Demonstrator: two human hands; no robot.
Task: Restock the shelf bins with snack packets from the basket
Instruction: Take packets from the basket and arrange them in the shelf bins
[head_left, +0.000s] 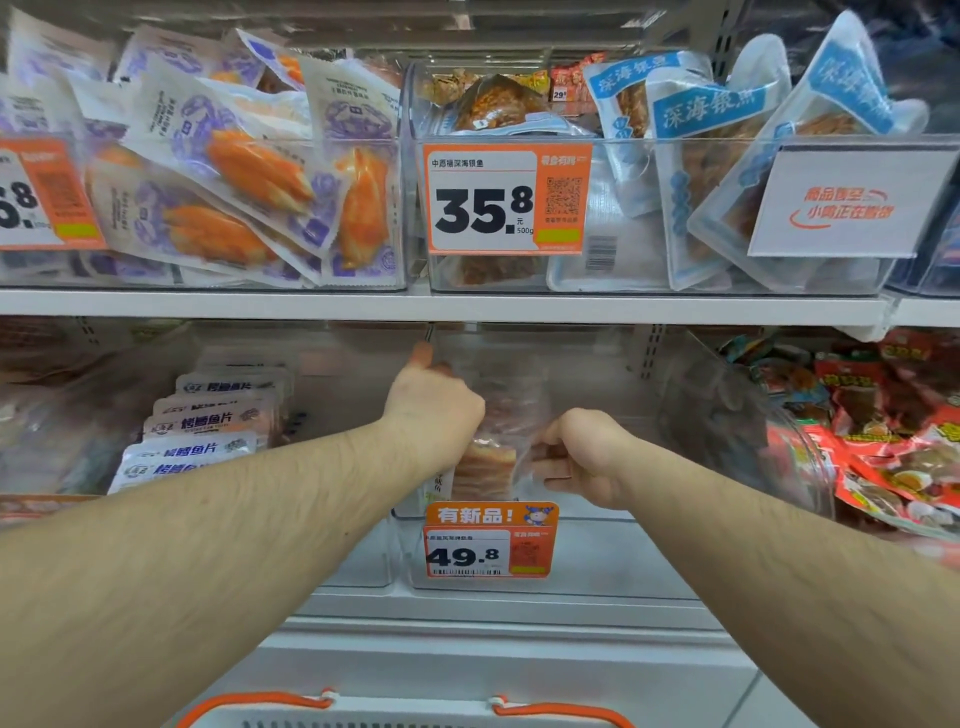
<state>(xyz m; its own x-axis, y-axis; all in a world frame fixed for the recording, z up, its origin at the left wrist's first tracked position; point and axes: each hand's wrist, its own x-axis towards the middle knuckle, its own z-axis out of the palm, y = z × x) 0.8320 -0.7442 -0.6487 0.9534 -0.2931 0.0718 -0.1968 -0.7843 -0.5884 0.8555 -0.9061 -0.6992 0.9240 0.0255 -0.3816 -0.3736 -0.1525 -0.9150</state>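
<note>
A: Item one, lower shelf, middle position?
B: Clear bin (597, 551), front wall carrying an orange price tag (491, 540) reading 49.8. Both hands are inside it, over the front wall.

A: Left hand?
B: Left hand (434, 410), fingers curled around the upper left side of a clear snack packet (488, 460), thumb raised toward the shelf edge (441, 306) above.

A: Right hand?
B: Right hand (582, 457), fingers curled, pinching the same packet at its right edge. The packet stands roughly upright between the two hands, inside the bin, with brownish layered contents showing through the film. Its upper part is blurred.

A: Neighbouring stock, same shelf?
B: Left: white packets with blue lettering (208, 436), stacked in a row. Right: red packets (893, 431) heaped in a rounded clear bin.

A: Upper shelf?
B: Left bin: white and purple packets with orange sticks (234, 176). Middle bin: blue and white packets (711, 135), tag (504, 200) reading 35.8. A white sign with orange lettering (847, 202) hangs at the right of that bin.

A: Basket?
B: Basket (405, 714) at the bottom edge, only the white rim and orange handles visible; contents out of view
</note>
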